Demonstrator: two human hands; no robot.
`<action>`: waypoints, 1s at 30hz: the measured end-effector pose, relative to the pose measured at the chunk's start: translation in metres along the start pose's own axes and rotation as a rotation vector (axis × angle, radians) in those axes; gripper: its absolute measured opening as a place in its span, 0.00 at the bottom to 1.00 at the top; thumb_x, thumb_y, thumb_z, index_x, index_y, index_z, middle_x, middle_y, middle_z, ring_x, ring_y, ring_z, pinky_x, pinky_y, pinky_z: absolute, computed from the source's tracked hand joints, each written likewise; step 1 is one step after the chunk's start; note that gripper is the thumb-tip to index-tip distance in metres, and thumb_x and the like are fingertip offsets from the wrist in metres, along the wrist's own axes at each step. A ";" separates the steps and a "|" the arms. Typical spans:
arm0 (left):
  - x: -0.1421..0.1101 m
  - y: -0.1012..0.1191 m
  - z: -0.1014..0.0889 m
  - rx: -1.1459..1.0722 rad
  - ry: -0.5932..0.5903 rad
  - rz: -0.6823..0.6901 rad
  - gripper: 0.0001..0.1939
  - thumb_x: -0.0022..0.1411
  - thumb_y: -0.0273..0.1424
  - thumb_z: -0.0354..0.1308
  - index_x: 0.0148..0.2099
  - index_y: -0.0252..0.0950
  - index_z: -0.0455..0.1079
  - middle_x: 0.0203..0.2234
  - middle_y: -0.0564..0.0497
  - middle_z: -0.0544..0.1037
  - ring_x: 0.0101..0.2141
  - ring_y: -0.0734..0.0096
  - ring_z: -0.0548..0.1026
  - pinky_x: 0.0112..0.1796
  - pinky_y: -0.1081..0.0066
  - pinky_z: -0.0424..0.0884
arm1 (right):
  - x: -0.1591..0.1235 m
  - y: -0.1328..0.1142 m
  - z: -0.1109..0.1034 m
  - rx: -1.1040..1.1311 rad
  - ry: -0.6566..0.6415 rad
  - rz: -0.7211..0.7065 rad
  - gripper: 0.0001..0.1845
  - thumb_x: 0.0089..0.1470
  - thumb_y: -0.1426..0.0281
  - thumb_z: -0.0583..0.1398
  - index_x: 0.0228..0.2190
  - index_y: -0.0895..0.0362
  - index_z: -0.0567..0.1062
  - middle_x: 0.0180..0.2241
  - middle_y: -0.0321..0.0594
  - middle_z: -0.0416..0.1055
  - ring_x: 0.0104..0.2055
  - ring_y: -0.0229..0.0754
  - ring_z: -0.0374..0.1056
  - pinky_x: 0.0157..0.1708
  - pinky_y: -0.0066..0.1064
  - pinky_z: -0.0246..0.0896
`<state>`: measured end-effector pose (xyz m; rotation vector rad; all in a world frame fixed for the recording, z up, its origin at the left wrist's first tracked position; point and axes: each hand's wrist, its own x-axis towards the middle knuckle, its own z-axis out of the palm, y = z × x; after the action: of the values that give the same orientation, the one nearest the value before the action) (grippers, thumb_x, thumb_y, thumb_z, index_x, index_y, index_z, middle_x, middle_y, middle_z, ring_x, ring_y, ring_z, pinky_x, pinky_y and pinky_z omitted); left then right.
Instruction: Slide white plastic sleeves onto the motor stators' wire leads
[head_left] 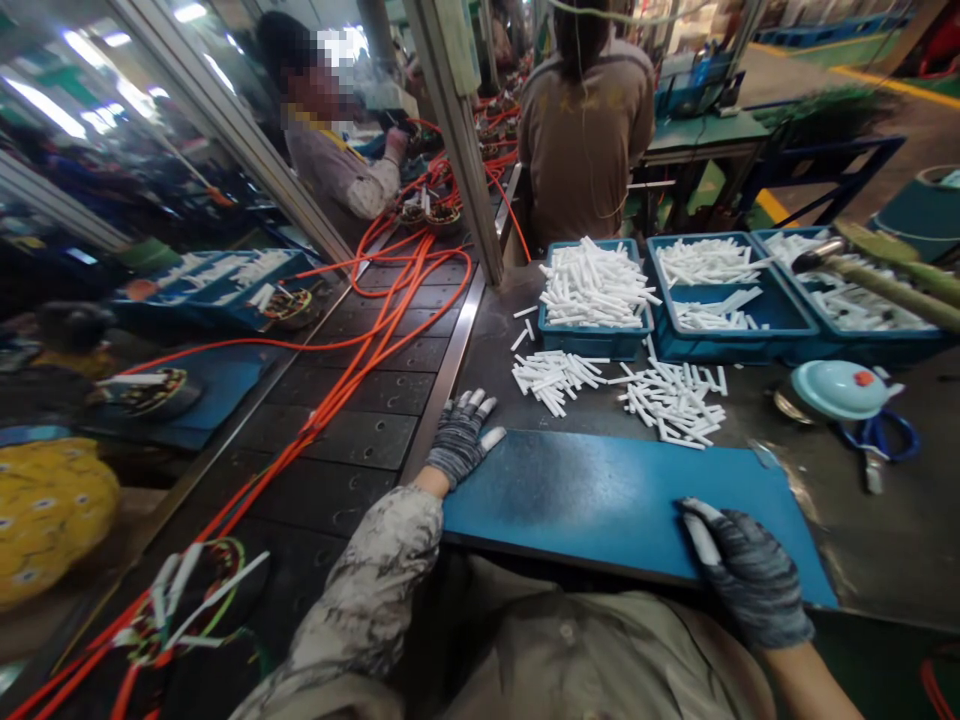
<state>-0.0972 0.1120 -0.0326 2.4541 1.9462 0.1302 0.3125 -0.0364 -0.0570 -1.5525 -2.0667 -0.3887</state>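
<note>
My left hand (460,440), in a grey striped glove with white fingertips, lies with fingers spread at the left corner of a blue mat (585,490). It holds nothing. Over the mat's right part rests my right hand (750,570), gloved alike, loosely bent, thumb and forefinger slightly apart; the other fingers are mostly hidden and nothing shows in it. Beyond the mat lie two loose piles of short white tubes, a left pile (556,378) and a right pile (675,400). Neither hand touches them.
Behind the piles stand blue bins of white tubes: a heaped bin (592,345), a divided bin (739,345) and a right bin (870,345). Blue-handled scissors (889,437) lie near a light-blue lidded container (840,388). Orange cables (360,370) run along the conveyor (360,435). Co-workers sit beyond.
</note>
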 end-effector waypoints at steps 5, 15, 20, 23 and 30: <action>0.000 0.000 0.001 -0.005 0.004 -0.003 0.28 0.69 0.42 0.58 0.67 0.41 0.68 0.68 0.44 0.65 0.69 0.52 0.61 0.69 0.50 0.54 | 0.003 -0.001 -0.003 -0.012 0.007 0.003 0.21 0.70 0.61 0.53 0.45 0.59 0.81 0.34 0.46 0.80 0.31 0.45 0.74 0.36 0.35 0.67; -0.001 -0.001 0.002 -0.013 0.002 -0.003 0.28 0.69 0.41 0.58 0.68 0.42 0.67 0.68 0.44 0.65 0.69 0.52 0.60 0.69 0.50 0.53 | 0.007 -0.004 -0.005 -0.007 0.043 -0.022 0.20 0.71 0.62 0.53 0.45 0.59 0.80 0.33 0.44 0.79 0.31 0.43 0.73 0.37 0.34 0.66; -0.001 -0.001 0.001 -0.026 0.006 -0.008 0.28 0.69 0.43 0.58 0.67 0.42 0.67 0.68 0.44 0.65 0.69 0.51 0.61 0.69 0.49 0.53 | 0.007 -0.005 -0.005 -0.003 0.015 -0.005 0.20 0.71 0.61 0.53 0.44 0.59 0.81 0.33 0.46 0.80 0.30 0.45 0.74 0.35 0.35 0.66; 0.000 0.000 0.000 -0.032 0.005 -0.006 0.28 0.69 0.43 0.58 0.67 0.42 0.67 0.68 0.44 0.66 0.69 0.51 0.61 0.69 0.49 0.54 | 0.007 -0.005 -0.005 0.002 0.017 -0.001 0.19 0.70 0.62 0.53 0.44 0.59 0.81 0.33 0.45 0.80 0.30 0.45 0.74 0.36 0.35 0.67; -0.001 0.001 -0.002 -0.033 -0.014 -0.008 0.28 0.69 0.43 0.57 0.68 0.41 0.66 0.68 0.44 0.65 0.69 0.51 0.61 0.69 0.49 0.54 | 0.011 -0.007 -0.007 -0.022 0.052 -0.044 0.18 0.71 0.64 0.53 0.44 0.60 0.80 0.32 0.43 0.78 0.30 0.43 0.73 0.34 0.34 0.64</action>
<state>-0.0969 0.1109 -0.0302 2.4199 1.9322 0.1431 0.3052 -0.0328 -0.0444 -1.4958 -2.0667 -0.4647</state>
